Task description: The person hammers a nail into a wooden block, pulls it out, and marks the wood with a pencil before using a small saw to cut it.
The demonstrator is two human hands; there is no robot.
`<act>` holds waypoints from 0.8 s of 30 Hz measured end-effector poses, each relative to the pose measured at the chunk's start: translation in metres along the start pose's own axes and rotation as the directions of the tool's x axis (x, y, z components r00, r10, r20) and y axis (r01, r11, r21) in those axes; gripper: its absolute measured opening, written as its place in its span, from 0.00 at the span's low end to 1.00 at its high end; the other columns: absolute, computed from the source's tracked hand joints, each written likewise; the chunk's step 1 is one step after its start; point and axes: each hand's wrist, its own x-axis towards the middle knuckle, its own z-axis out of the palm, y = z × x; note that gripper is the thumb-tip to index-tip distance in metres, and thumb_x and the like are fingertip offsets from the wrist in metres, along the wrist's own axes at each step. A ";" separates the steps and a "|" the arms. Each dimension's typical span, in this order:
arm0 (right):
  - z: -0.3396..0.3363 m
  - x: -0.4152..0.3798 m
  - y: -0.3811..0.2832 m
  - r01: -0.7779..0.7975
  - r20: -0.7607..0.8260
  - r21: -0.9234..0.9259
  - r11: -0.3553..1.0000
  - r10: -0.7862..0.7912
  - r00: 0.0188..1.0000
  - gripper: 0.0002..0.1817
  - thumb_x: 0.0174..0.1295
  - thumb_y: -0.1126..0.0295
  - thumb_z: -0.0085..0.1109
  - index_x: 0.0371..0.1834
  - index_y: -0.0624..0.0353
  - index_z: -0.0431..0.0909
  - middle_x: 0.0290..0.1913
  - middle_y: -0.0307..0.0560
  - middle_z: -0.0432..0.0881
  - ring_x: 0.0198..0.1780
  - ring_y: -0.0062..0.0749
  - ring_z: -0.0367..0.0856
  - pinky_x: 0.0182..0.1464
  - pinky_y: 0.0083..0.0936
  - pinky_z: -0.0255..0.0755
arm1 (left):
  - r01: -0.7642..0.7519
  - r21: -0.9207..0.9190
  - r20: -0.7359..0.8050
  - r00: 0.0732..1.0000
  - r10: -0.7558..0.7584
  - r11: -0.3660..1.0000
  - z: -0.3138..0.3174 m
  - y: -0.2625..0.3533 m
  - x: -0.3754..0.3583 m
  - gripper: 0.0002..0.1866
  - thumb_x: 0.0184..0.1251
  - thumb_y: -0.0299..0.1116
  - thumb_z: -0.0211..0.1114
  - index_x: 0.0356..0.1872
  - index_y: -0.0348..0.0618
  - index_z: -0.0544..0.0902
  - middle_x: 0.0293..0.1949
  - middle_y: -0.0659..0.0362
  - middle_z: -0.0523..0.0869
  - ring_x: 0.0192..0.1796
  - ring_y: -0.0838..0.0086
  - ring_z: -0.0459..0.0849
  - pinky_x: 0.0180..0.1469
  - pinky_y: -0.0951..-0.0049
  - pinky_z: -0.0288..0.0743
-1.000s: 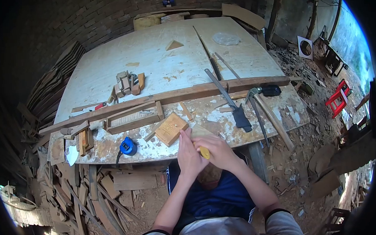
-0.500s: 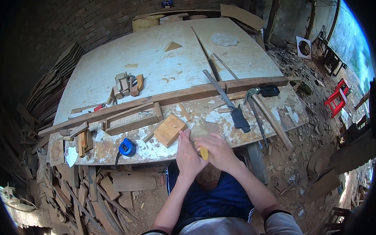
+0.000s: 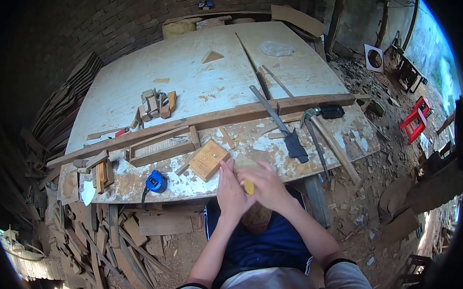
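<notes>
My right hand [image 3: 264,187], slightly blurred, is closed around a tool with a yellow handle [image 3: 249,187]; its working end is hidden between my hands. My left hand [image 3: 231,193] presses up close beside it, fingers together and pointing away from me. What those fingers hold is covered. Their tips reach the near right edge of a flat wooden block [image 3: 209,160], which has small marks on top and lies on the bench. A pale, flat piece [image 3: 246,162] shows just beyond my right hand's knuckles.
A blue tape measure [image 3: 156,182] and a slatted wooden frame [image 3: 162,146] lie to the left. A hammer [image 3: 332,145] and a long tool with a wrapped dark handle [image 3: 295,146] lie to the right. A long wooden beam [image 3: 215,119] crosses the bench [image 3: 130,186]. Scrap wood [image 3: 117,253] covers the floor.
My right hand and the yellow handle have shifted very slightly to the left. My left hand and the wooden block look unchanged.
</notes>
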 end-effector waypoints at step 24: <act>-0.036 -0.034 -0.030 0.038 0.060 0.023 0.999 -0.040 0.997 0.08 0.71 0.75 0.67 0.51 0.55 0.87 0.61 0.45 0.95 0.62 0.43 0.94 0.78 0.56 0.72 | 0.001 0.026 0.052 0.999 -0.002 1.000 -0.006 0.004 0.002 0.84 0.44 0.56 0.93 0.87 0.15 0.42 0.80 0.32 0.75 0.81 0.34 0.76 0.85 0.44 0.69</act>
